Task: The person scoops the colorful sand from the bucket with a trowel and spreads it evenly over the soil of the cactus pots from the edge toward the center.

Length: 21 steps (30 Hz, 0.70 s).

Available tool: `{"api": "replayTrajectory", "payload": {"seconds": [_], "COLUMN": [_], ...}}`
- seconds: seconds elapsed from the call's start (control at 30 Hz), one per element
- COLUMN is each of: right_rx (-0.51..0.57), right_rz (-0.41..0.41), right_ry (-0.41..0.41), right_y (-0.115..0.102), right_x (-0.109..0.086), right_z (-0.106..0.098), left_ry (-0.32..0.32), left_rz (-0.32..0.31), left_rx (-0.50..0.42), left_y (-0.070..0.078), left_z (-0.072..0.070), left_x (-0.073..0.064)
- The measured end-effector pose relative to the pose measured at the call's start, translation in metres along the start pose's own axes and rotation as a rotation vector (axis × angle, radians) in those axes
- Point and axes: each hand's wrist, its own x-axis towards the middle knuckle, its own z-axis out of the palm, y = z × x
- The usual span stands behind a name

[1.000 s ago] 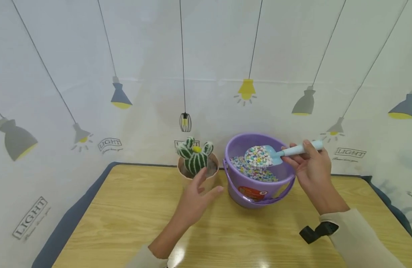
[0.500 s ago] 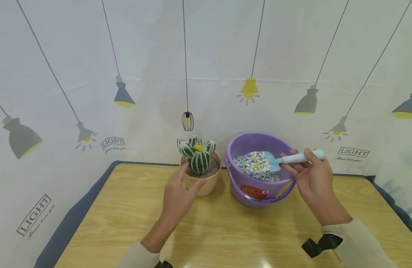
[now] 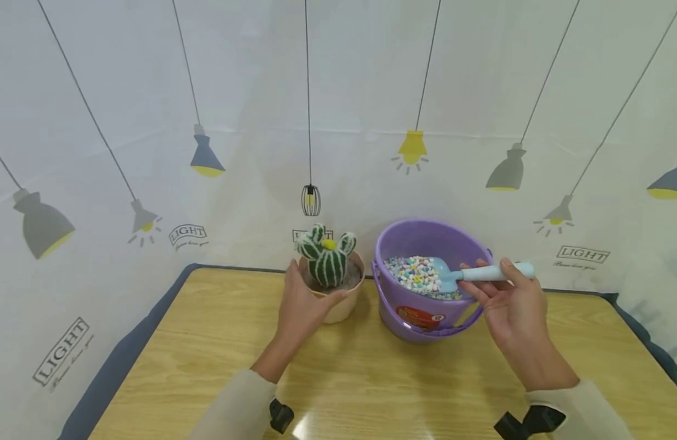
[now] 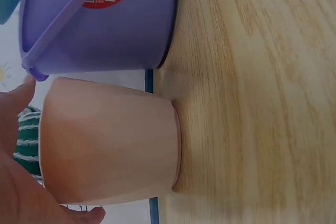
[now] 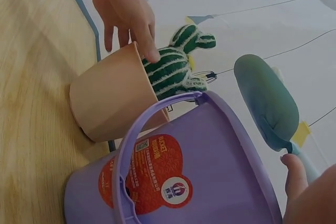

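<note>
In the head view, my left hand [image 3: 302, 305] is around the near left side of a beige flowerpot [image 3: 339, 310], its thumb at the front rim. A knitted green cactus [image 3: 327, 269] with white stripes and a yellow top stands in the pot. To the right, my right hand [image 3: 517, 311] holds the handle of a light blue scoop [image 3: 476, 274]. Small multicoloured beads [image 3: 415, 272] fill the scoop's blade, which is over the purple bucket [image 3: 421, 305]. More beads lie inside the bucket. In the right wrist view, the underside of the scoop [image 5: 268, 103] shows above the bucket's rim.
Pot and bucket stand side by side on a wooden table [image 3: 206, 354], near its back edge. The bucket's handle [image 5: 131, 145] hangs down at the front. Behind rises a white cloth [image 3: 250, 153] printed with lamps.
My left hand has come to the flowerpot, spreading around its near left side. My right hand has lowered the filled scoop, bringing its blade closer to the beads in the bucket.
</note>
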Motion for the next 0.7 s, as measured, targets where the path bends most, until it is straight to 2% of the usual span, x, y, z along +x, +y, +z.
{"api": "replayTrajectory", "payload": {"seconds": [0.1,0.37,0.7], "right_rx": [0.02,0.018,-0.012], "right_rz": [0.018,0.006,-0.016], "right_ry": [0.01,0.018,0.005], "right_y": [0.002,0.007,0.016], "right_x": [-0.003,-0.007,-0.017], "right_z": [-0.002,0.001,0.004], "left_ry": [-0.005,0.055,-0.012], "left_rz": [-0.026,-0.052,-0.041], "left_rx": [0.033,0.126,0.161], "left_y": [-0.002,0.0,0.002], "left_z": [0.006,0.01,0.001], "left_x": [0.004,0.008,0.007]}}
